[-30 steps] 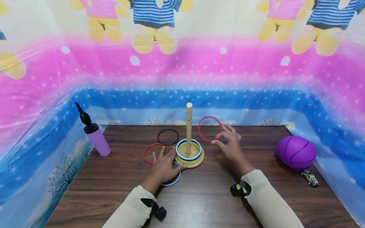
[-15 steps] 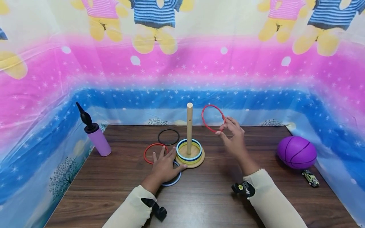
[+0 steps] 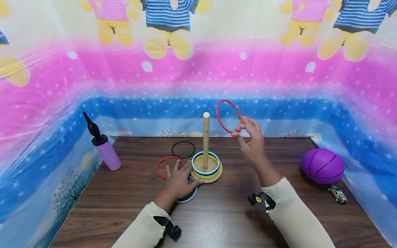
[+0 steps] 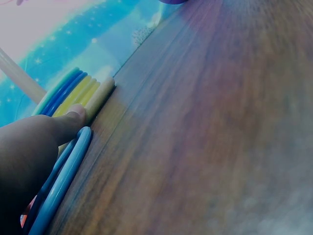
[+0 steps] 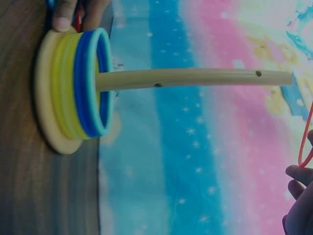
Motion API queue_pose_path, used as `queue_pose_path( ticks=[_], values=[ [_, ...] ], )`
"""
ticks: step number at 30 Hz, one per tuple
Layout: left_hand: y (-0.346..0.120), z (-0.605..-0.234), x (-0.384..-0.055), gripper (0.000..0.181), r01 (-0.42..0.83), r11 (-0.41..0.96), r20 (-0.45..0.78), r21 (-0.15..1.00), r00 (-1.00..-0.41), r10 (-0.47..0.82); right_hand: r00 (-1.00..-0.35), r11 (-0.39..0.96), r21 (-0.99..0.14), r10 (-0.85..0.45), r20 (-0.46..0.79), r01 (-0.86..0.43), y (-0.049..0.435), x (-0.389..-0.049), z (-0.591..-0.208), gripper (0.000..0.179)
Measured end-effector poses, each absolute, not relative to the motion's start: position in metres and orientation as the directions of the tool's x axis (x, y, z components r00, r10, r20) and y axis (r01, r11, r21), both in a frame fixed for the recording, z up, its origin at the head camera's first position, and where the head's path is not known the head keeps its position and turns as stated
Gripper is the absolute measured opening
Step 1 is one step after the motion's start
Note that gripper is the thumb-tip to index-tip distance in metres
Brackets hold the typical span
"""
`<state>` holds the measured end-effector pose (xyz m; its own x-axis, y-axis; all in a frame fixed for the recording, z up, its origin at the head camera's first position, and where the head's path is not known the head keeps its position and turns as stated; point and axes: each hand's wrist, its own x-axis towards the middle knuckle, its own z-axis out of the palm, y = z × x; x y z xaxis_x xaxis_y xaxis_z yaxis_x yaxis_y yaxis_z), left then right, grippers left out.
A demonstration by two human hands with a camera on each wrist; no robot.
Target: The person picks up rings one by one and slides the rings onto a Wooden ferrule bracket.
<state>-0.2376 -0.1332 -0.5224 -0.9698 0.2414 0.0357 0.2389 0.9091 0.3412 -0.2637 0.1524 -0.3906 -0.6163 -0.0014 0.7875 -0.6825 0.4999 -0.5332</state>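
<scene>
My right hand (image 3: 253, 143) pinches a red ring (image 3: 217, 112) between thumb and fingers, raised to the right of the wooden peg (image 3: 206, 141) at about the height of its top. Around the foot of the peg lie stacked rings: a light blue one (image 5: 93, 83) uppermost, a dark blue one (image 5: 82, 88), then yellow rings (image 5: 63, 93) on the round wooden base (image 3: 217, 177). My left hand (image 3: 178, 184), fingers spread, rests over blue rings (image 4: 61, 181) beside the base, its thumb at the base's edge. It partly hides these rings and a second red ring (image 3: 158, 167).
A black ring (image 3: 183, 157) lies behind the left hand. At the far left stands a purple hand pump (image 3: 107, 155). A purple ball (image 3: 322, 165) and a small toy car (image 3: 337, 194) sit at the right. Printed cloth (image 3: 266, 79) hangs behind the table.
My right hand has lifted the red ring from near the table's back edge, in view, up to the peg-top level, and the ring has tilted. The left hand stays put.
</scene>
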Motion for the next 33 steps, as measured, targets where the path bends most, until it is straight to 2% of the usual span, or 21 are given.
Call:
queue_pose_path(
  ticks=[4,9,19,21,27,33],
  values=[
    [-0.133,-0.522,-0.237,0.097,0.240,0.907,0.039,0.345,-0.969,0.242,-0.609,0.509,-0.506,-0.046,0.791,-0.696,0.146,-0.263,-0.380,0.066],
    [-0.133,-0.521,-0.237,0.097,0.244,0.906,0.043,0.347,-0.969,0.245,-0.631,0.513,-0.501,-0.109,0.768,-0.697,0.140,-0.264,-0.376,0.065],
    [-0.132,-0.519,-0.236,0.097,0.242,0.904,0.034,0.351,-0.969,0.246,-0.672,0.556,-0.486,-0.187,0.717,-0.674,0.127,-0.263,-0.392,0.063],
    [-0.132,-0.519,-0.236,0.097,0.240,0.905,0.031,0.351,-0.969,0.245,-0.676,0.570,-0.479,-0.194,0.711,-0.668,0.126,-0.263,-0.397,0.058],
    [-0.132,-0.519,-0.236,0.097,0.239,0.905,0.029,0.352,-0.969,0.245,-0.712,0.574,-0.504,-0.212,0.670,-0.646,0.125,-0.261,-0.411,0.028],
    [-0.132,-0.521,-0.238,0.099,0.228,0.910,0.017,0.347,-0.971,0.237,-0.743,0.567,-0.537,-0.219,0.633,-0.625,0.124,-0.258,-0.423,0.023]
  ],
)
